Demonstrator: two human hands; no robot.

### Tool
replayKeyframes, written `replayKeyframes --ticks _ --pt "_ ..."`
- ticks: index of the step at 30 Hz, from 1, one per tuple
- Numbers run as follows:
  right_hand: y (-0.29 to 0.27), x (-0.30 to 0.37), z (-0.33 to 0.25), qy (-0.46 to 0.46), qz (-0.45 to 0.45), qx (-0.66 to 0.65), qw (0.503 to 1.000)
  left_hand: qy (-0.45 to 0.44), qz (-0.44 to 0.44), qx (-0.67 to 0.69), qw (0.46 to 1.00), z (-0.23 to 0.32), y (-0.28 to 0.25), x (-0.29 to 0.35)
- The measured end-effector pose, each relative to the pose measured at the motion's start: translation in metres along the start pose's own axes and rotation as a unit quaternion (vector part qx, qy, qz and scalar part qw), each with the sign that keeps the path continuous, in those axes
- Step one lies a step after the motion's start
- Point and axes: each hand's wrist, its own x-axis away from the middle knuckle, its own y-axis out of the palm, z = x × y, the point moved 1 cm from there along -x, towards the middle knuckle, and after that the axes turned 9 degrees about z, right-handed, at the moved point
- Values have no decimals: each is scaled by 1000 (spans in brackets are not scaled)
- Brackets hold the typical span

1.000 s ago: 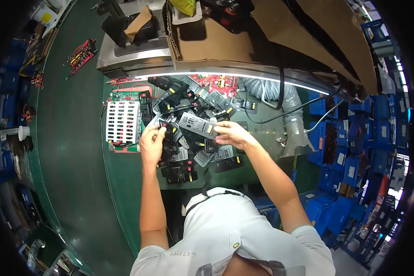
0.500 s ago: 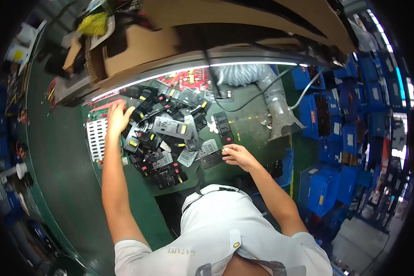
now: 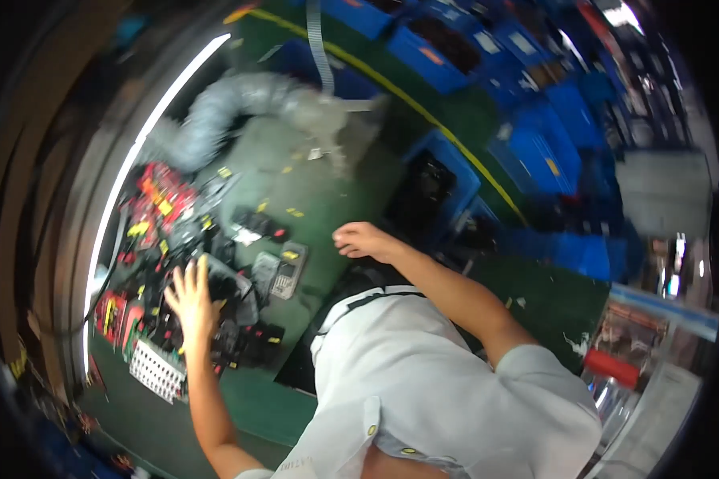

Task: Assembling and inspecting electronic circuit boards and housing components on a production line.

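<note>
My left hand (image 3: 190, 303) is spread wide over a heap of black and grey plastic parts (image 3: 240, 339), its thumb side toward the middle of the bench. Nothing shows in its grasp. Near the bench's edge, my right hand (image 3: 366, 242) hovers with loosely bent fingers, and I see nothing held in it, though motion blurs the picture. Between the two hands lie a grey slotted plastic housing (image 3: 289, 271) and a black part with a red spot (image 3: 256, 221). A white perforated tray (image 3: 156, 371) sits beside my left wrist.
Red boards (image 3: 162, 195) lie at the back of the bench beneath a bright light strip (image 3: 140, 140). A silvery flexible duct (image 3: 232, 100) reaches over the bench. Right of it stands a blue bin with dark contents (image 3: 431, 180), with more blue bins (image 3: 539, 156) beyond a yellow floor line.
My view has swung to the right, bringing the blue bin and floor line in. My left hand has shifted from near the white tray to above the heap, while my right hand has left the housings.
</note>
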Motion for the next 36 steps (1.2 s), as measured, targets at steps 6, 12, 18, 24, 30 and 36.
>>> replayKeyframes --ticks 6,12,18,24,30,36 --pt "-76 -5 35 5 26 -107 994 -39 30 70 996 -20 7 -5" --pt "-175 -29 71 18 41 -164 985 -178 153 38 971 6 -9 -6" --pt "-290 -94 200 34 157 -157 974 24 28 181 983 280 -8 -72" --pt "-404 -148 423 -8 310 429 849 181 -42 307 934 487 56 -174" --pt "-357 -227 318 71 339 43 937 296 79 32 951 487 116 -243" --pt "-413 -335 348 -36 361 200 910 308 32 52 949 509 129 -249"
